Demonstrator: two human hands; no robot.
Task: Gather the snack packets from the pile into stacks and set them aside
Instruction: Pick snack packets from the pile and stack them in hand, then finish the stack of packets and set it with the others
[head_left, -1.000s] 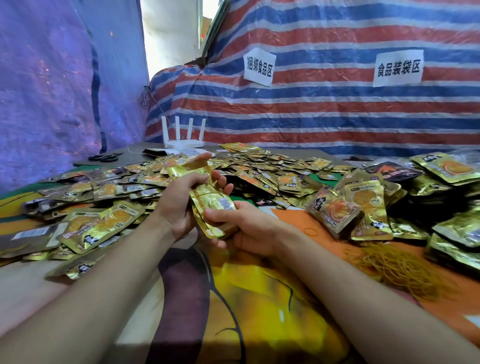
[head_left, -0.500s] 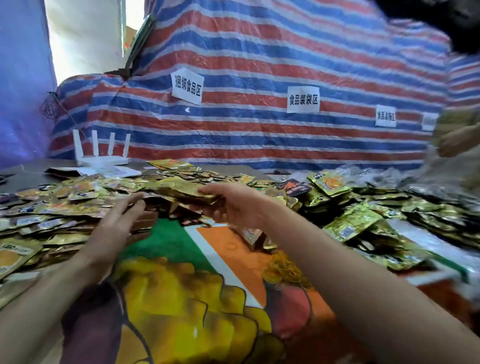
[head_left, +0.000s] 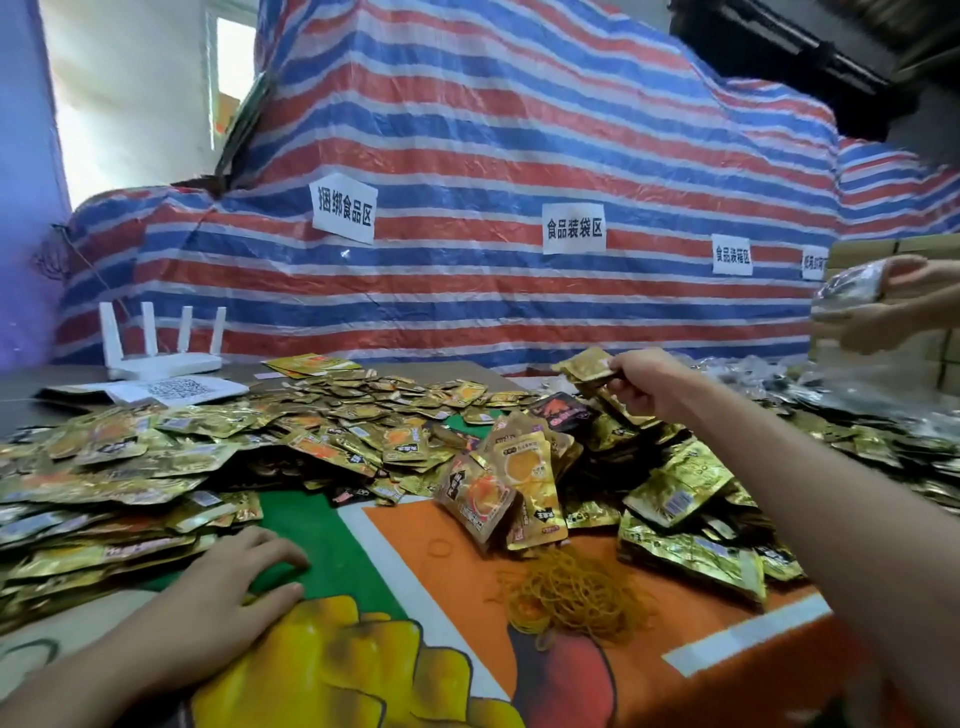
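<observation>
Got the right hand (head_left: 644, 387) up over the far right of the table, fingers and thumb curled round a short stack of gold packets (head_left: 587, 366), held above the bundles there. Left hand (head_left: 228, 592) palm-down on the printed tablecloth (head_left: 363, 649), fingers straight and spread, gripping nothing. Fingertips on the green patch, just beside the near edge of the loose pile (head_left: 208, 457).

Loose pile: gold snack packets, mostly flat and overlapping, across the left and centre of the table back to its far edge. Right of centre: bundled stacks (head_left: 675, 488), some flat, some leaning, under and beside the right forearm. A couple of orange-faced bundles (head_left: 498, 488) tipped up against them on the near left, one dark packet (head_left: 563, 410) behind those. Can't tell whether the bundles are banded.

Heap of yellow rubber bands (head_left: 571, 597) on the orange patch, just in front of the bundles. Single band (head_left: 441, 546) lying apart to its left.

Far left: white router (head_left: 156, 348), four antennas up, QR-code sheet (head_left: 176, 389) in front of it. Behind everything: red-white-blue striped tarp (head_left: 519, 156) with white paper labels (head_left: 343, 210) stuck on. Right edge: another person's hands (head_left: 883, 312) holding a clear bag (head_left: 847, 286), contents blurred. More clear bags (head_left: 857, 389) on the table below.
</observation>
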